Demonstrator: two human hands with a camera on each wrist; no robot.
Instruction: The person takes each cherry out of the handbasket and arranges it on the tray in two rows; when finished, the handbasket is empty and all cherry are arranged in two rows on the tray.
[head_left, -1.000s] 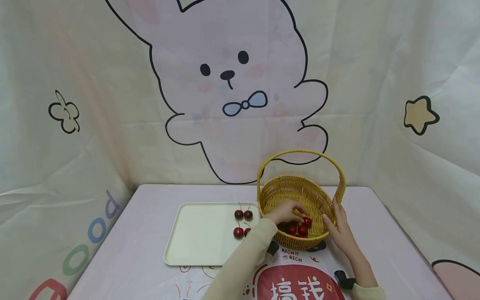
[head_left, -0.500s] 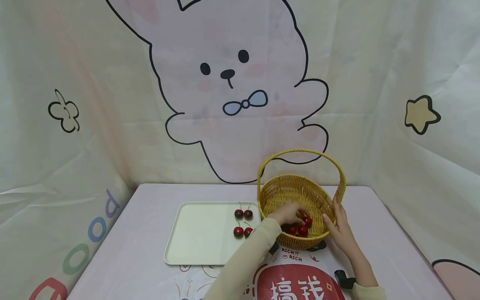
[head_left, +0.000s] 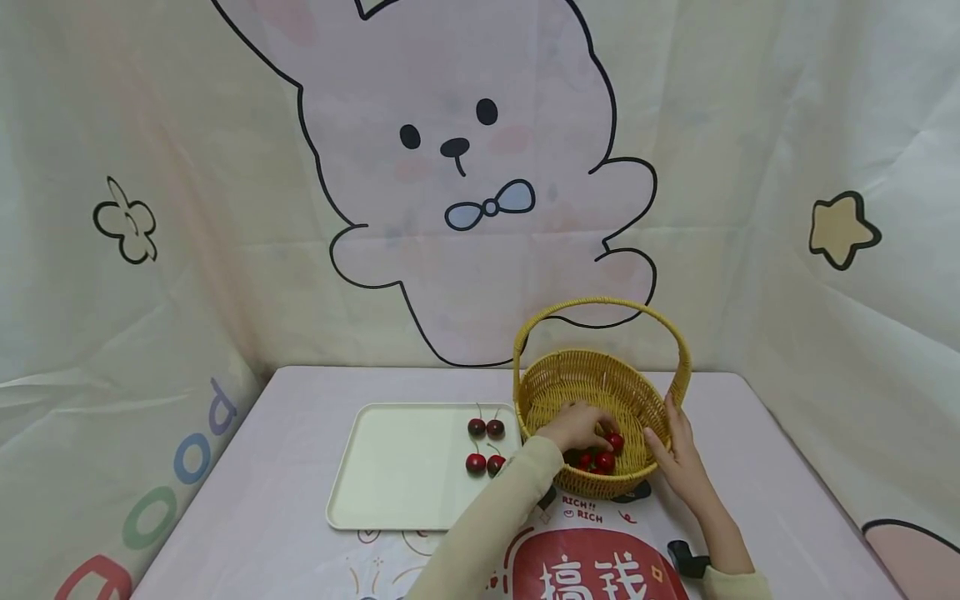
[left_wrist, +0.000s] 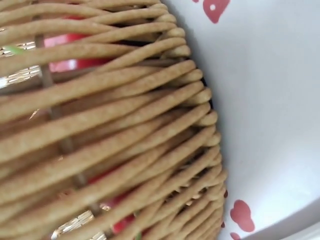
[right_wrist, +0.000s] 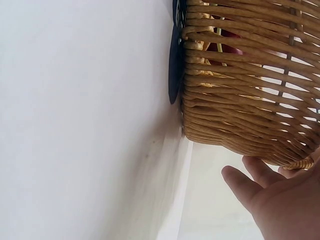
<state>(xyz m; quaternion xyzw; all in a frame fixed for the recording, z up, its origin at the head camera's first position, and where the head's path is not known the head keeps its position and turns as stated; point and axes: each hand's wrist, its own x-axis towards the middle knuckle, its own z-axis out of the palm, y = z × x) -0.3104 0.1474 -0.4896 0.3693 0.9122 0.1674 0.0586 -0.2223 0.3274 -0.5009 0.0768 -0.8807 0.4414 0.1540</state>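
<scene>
Since the earlier frame the left hand (head_left: 573, 425) is sitting slightly deeper inside the basket (head_left: 600, 379), fingers curling over the cherries (head_left: 603, 457); whether pinching one, I cannot tell. The right hand (head_left: 678, 467) is resting, fingers straight, against the basket's right wall.

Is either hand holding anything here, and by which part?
The right hand steadies the basket with straight fingers against the outside of its right wall. The left hand reaches in among the cherries; whether it grips one cannot be told.
</scene>
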